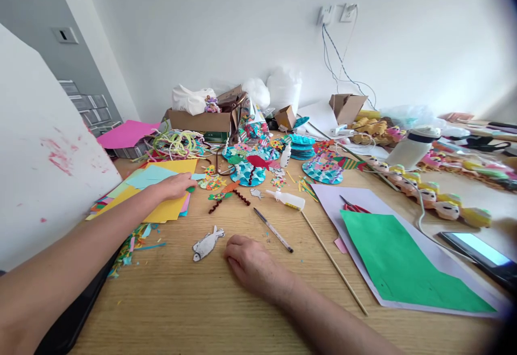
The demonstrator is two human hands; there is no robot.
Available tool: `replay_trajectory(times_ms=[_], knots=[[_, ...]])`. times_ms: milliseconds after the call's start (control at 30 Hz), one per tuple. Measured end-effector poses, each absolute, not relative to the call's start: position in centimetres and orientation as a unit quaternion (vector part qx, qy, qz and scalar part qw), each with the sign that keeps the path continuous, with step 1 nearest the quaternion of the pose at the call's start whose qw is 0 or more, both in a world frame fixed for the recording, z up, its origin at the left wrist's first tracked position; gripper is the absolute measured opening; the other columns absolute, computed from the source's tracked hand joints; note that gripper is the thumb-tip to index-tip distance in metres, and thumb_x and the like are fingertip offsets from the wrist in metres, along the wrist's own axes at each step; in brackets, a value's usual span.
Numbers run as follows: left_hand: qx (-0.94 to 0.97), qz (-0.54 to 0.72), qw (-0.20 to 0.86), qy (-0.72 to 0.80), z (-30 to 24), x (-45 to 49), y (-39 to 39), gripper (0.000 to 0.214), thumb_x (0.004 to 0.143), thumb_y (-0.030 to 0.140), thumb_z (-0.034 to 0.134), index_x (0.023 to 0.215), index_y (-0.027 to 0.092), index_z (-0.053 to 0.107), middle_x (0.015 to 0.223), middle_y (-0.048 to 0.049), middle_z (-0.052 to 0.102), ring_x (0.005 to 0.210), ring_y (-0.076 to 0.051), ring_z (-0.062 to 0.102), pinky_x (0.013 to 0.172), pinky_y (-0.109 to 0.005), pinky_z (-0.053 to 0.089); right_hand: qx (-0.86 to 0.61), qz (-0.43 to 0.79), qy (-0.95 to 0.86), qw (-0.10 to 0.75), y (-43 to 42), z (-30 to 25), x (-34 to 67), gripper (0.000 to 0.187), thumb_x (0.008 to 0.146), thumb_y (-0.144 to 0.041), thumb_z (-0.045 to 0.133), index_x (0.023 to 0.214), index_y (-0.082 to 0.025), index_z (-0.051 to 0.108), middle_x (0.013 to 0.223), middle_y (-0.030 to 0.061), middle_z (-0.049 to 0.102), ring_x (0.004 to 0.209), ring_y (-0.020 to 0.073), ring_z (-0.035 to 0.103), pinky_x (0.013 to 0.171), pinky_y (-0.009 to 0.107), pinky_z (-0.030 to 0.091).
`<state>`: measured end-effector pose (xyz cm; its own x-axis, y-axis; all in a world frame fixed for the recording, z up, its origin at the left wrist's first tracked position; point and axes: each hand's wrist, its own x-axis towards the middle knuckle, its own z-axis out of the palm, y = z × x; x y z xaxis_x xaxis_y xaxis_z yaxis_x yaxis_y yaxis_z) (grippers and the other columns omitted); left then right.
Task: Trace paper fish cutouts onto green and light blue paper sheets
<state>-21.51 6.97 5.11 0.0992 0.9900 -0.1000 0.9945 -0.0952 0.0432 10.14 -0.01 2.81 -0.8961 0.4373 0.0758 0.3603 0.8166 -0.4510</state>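
Note:
My left hand [176,187] reaches over a stack of coloured paper, its fingers bent down on a small green paper piece [190,189]. A yellow sheet [161,210] and a light blue sheet [147,176] lie under that hand. Loosely curled, my right hand [252,262] rests on the table with nothing visible in it. Just left of it lies a grey-white fish cutout [207,244] with dark outlines. A pen [273,229] lies beyond my right hand. Small paper fish with patterns [212,183] lie right of my left hand.
A glue bottle [288,200] and a thin wooden stick [335,263] lie right of centre. Green paper [404,263] covers part of a lilac sheet [323,194], beside red scissors [355,208]. Blue decorated paper plates [247,174], a phone [480,250] and a white bottle [414,147] stand around.

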Motion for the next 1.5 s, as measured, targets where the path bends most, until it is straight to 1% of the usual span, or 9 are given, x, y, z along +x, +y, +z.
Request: replay_trajectory(times_ms=[133,367,500,633,800,900,1067,1367,1500], knots=[[0.743,-0.003,0.059,0.667,5.5,-21.6,7.5,0.019,0.060,0.016,0.055,0.076,0.022,0.064,0.085,-0.0033,0.057,0.081,-0.022,0.055,0.072,-0.028,0.041,-0.216,0.217,-0.948,0.081,0.0,3.0,10.1,0.022,0.084,-0.008,0.040,0.079,-0.014,0.062,0.091,0.0078,0.063,0.083,0.0138,0.058,0.073,0.022,0.041],[0.714,0.103,0.067,0.690,8.3,-23.0,8.1,0.009,0.058,0.021,0.058,0.064,0.021,0.064,0.074,-0.0016,0.056,0.077,-0.020,0.054,0.072,-0.027,0.040,-0.216,0.211,-0.950,0.074,-0.1,2.9,10.2,0.022,0.084,-0.009,0.041,0.082,-0.014,0.062,0.092,0.0072,0.063,0.085,0.0137,0.058,0.074,0.022,0.041],[0.675,0.186,0.088,0.709,9.9,-22.7,8.2,0.013,0.059,0.029,0.060,0.067,0.020,0.064,0.068,0.0002,0.055,0.070,-0.017,0.052,0.064,-0.026,0.041,-0.210,0.210,-0.950,0.090,0.0,2.6,10.2,0.022,0.084,-0.009,0.041,0.081,-0.014,0.062,0.092,0.0068,0.062,0.084,0.0130,0.057,0.074,0.021,0.041],[0.643,0.253,0.144,0.709,10.3,-20.6,8.6,0.021,0.070,0.038,0.054,0.076,0.019,0.061,0.063,0.0018,0.054,0.058,-0.013,0.051,0.054,-0.024,0.040,-0.203,0.214,-0.950,0.102,0.0,2.3,10.3,0.022,0.084,-0.010,0.041,0.080,-0.015,0.062,0.092,0.0062,0.062,0.083,0.0129,0.057,0.073,0.021,0.041],[0.605,0.261,0.211,0.722,8.5,-17.9,10.6,0.016,0.080,0.031,0.057,0.082,0.015,0.059,0.063,0.0028,0.054,0.052,-0.009,0.050,0.050,-0.022,0.042,-0.208,0.217,-0.949,0.092,0.0,2.5,10.3,0.021,0.084,-0.010,0.041,0.080,-0.015,0.062,0.094,0.0067,0.062,0.083,0.0132,0.057,0.072,0.021,0.041],[0.575,0.236,0.235,0.747,6.9,-17.3,11.7,0.022,0.087,0.033,0.054,0.095,0.013,0.058,0.077,-0.0005,0.059,0.060,-0.010,0.055,0.055,-0.025,0.048,-0.208,0.221,-0.949,0.085,0.1,2.7,10.3,0.021,0.085,-0.010,0.041,0.082,-0.014,0.062,0.095,0.0067,0.061,0.084,0.0130,0.057,0.073,0.021,0.041],[0.553,0.189,0.231,0.778,5.2,-17.3,12.5,0.028,0.089,0.032,0.054,0.110,0.014,0.055,0.103,-0.0066,0.060,0.083,-0.016,0.061,0.070,-0.034,0.054,-0.207,0.227,-0.948,0.082,0.1,2.9,10.4,0.021,0.083,-0.009,0.042,0.082,-0.014,0.062,0.095,0.0066,0.061,0.084,0.0135,0.057,0.073,0.021,0.041],[0.550,0.170,0.059,0.815,8.8,-21.8,11.0,0.033,0.088,0.033,0.054,0.116,0.016,0.054,0.118,-0.0088,0.056,0.100,-0.022,0.057,0.083,-0.043,0.050,-0.206,0.221,-0.948,0.103,0.1,2.4,10.3,0.021,0.084,-0.009,0.042,0.080,-0.015,0.062,0.093,0.0057,0.061,0.083,0.0123,0.057,0.073,0.021,0.040],[0.533,0.119,0.046,0.836,10.0,-25.9,8.1,0.033,0.087,0.034,0.055,0.114,0.015,0.055,0.115,-0.0078,0.057,0.099,-0.023,0.058,0.082,-0.043,0.050,-0.212,0.220,-0.948,0.091,0.0,2.5,10.3,0.022,0.085,-0.009,0.041,0.080,-0.015,0.062,0.094,0.0059,0.062,0.083,0.0123,0.057,0.073,0.021,0.041]])
